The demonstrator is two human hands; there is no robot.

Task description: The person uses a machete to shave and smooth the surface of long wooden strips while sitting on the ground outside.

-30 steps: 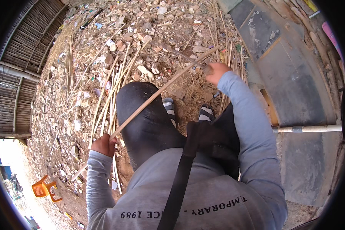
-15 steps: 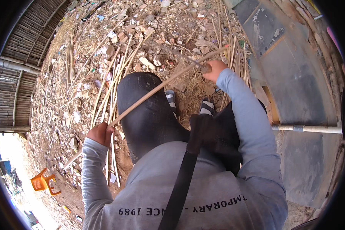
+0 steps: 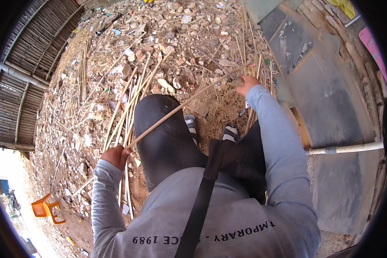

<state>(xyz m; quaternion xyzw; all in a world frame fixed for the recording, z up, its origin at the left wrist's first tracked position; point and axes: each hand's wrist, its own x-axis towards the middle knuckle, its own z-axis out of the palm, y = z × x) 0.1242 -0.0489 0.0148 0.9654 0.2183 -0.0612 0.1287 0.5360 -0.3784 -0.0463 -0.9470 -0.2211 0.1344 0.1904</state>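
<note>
Landmark: left knee, dark-trousered.
Pale strip, one: slants over the knee, apparently for steadiness; contact cannot be told.
Left hand, one: closed round the pale strip, left of the knee, seemingly anchoring it.
Right hand, one: right of the knee, well apart from its fellow, clasping a tool handle, one; blade blurred.
Loose strips, roughly six, overlapping: left of the knee, probably for easy reach.
Orange chair, one: far behind-left of the knee.
</note>
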